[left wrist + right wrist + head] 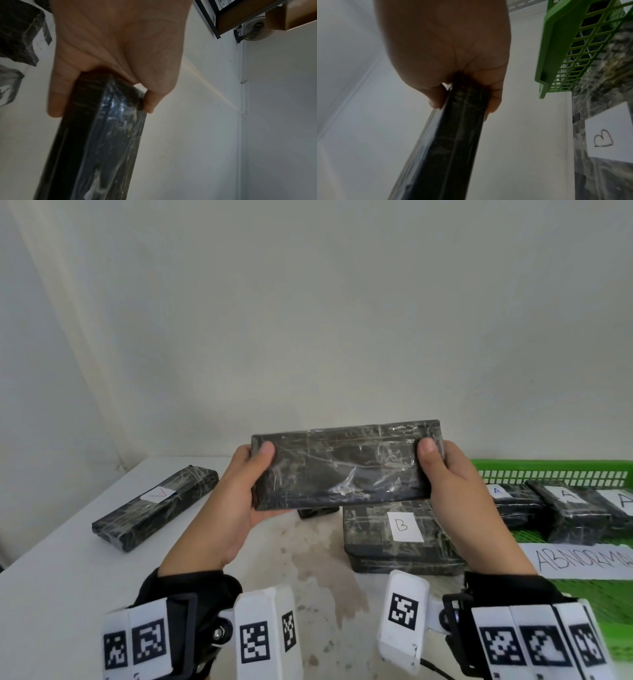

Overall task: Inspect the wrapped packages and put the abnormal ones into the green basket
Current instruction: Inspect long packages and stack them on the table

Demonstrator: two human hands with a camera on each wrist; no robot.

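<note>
A flat black package wrapped in clear film (pixel 346 465) is held up above the table, its broad face toward me. My left hand (pixel 245 477) grips its left end, thumb on the front. My right hand (pixel 445 470) grips the right end the same way. The left wrist view shows the package (pixel 102 135) edge-on between thumb and fingers; the right wrist view shows the package (pixel 452 135) likewise. The green basket (pixel 548 469) stands at the right, holding wrapped packages with "A" labels (pixel 567 508). No label shows on the held package's visible face.
A stack of wrapped packages labelled "B" (pixel 400 537) lies under the held one. Another wrapped package with a white label (pixel 156 506) lies at the left on the white table (pixel 68 577). A paper sign reading "ABNORMA…" (pixel 582 559) sits at the basket's front. A wall stands close behind.
</note>
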